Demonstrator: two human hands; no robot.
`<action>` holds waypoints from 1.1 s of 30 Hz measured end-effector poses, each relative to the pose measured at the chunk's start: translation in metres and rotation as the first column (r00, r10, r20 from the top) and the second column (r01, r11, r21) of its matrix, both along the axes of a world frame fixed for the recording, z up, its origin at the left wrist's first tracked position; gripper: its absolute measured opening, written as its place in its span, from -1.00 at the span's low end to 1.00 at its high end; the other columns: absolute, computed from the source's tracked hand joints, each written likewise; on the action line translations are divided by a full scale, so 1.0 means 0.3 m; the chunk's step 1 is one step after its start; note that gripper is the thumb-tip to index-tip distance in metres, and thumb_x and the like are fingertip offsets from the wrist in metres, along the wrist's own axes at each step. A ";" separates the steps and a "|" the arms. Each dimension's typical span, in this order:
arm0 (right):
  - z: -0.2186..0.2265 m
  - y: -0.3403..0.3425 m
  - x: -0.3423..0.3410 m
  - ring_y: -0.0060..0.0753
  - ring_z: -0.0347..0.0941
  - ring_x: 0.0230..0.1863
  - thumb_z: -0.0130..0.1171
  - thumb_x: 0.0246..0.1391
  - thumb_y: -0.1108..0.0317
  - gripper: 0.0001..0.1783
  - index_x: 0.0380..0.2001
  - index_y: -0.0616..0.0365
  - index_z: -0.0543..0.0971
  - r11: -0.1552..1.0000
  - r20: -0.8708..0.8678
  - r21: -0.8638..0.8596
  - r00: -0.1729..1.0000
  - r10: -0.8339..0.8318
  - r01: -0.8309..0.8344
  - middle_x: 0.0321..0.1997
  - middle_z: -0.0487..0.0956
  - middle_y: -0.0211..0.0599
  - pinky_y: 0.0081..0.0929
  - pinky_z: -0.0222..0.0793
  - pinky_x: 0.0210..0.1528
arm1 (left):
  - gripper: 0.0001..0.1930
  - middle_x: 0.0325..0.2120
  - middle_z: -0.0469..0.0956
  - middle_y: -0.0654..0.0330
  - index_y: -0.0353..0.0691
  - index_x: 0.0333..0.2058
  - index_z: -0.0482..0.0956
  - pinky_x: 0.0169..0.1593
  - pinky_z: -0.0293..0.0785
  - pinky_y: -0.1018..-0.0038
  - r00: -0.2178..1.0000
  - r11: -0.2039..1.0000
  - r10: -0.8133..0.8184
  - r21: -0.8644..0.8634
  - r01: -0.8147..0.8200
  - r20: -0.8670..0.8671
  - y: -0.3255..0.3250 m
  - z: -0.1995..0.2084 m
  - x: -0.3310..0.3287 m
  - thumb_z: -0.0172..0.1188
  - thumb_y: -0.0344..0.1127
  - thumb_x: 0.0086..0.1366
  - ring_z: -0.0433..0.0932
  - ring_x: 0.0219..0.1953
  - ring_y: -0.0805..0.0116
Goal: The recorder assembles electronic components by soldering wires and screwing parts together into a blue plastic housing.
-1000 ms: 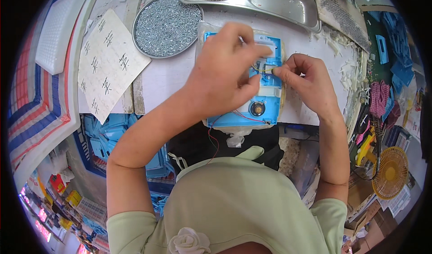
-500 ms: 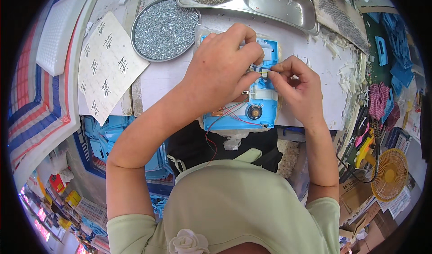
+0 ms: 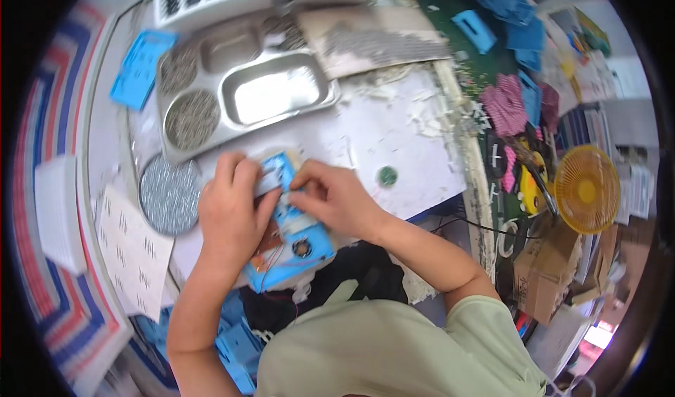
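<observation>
A light-blue plastic housing (image 3: 314, 248) lies on the worktable in front of me, with a round dark part (image 3: 301, 248), a brownish board (image 3: 270, 239) and thin wires in it. My left hand (image 3: 235, 197) bends over its left side, fingers and thumb closed near a whitish piece (image 3: 268, 182). Across from it, my right hand (image 3: 337, 197) pinches with thumb and forefinger at the housing's upper right side. What lies between the fingertips of either hand is too small and blurred to make out.
A round dish of small metal pins (image 3: 170, 194) stands left of my hands. Behind is a steel compartment tray (image 3: 211, 140) with small metal parts. A green round item (image 3: 387, 176) lies to the right, near white scraps (image 3: 425, 119). A yellow fan (image 3: 587, 190) stands far right.
The view has swung right and tilted, so housing and hands appear further left and lower. Both hands stay closed at the housing; the left still bends over its left side.
</observation>
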State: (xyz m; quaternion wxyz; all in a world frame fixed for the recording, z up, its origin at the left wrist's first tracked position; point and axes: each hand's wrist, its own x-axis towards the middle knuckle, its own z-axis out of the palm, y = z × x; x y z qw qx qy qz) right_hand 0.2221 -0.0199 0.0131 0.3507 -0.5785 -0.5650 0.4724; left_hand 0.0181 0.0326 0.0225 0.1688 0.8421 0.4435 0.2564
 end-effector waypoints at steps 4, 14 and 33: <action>0.137 0.187 0.291 -0.57 0.55 -0.35 0.36 0.12 0.36 -0.69 -0.06 0.17 0.65 0.929 0.319 0.365 0.929 -0.185 0.060 -0.38 0.68 -0.35 -0.52 0.46 -0.27 | -0.60 -0.13 0.50 0.06 -0.19 -0.18 0.52 -0.24 0.49 0.15 0.999 1.000 0.023 -0.001 -0.023 -0.038 -0.007 0.021 0.017 0.49 -0.33 0.01 0.59 -0.28 -0.04; -0.143 0.768 1.821 0.13 0.47 0.29 0.11 0.24 0.01 -0.41 0.25 0.05 0.50 0.903 0.972 0.234 -0.103 -0.211 0.360 0.30 0.52 0.05 0.03 0.37 0.30 | -0.55 -0.14 0.48 0.04 -0.21 -0.19 0.51 -0.22 0.51 0.18 0.998 0.997 -0.023 -0.080 0.019 -0.054 0.004 0.023 0.006 0.52 -0.35 -0.04 0.57 -0.25 -0.07; 0.357 -0.081 0.567 -0.34 0.49 0.07 0.06 0.39 0.25 -0.43 0.36 0.26 0.29 0.656 -0.380 0.448 0.793 -0.475 0.608 0.18 0.48 -0.13 -0.32 0.55 0.03 | -0.45 -0.01 0.47 0.06 -0.14 0.03 0.53 -0.15 0.57 0.25 0.986 0.996 -0.079 0.048 0.073 0.147 -0.019 0.027 -0.063 0.49 -0.25 0.04 0.60 -0.16 0.03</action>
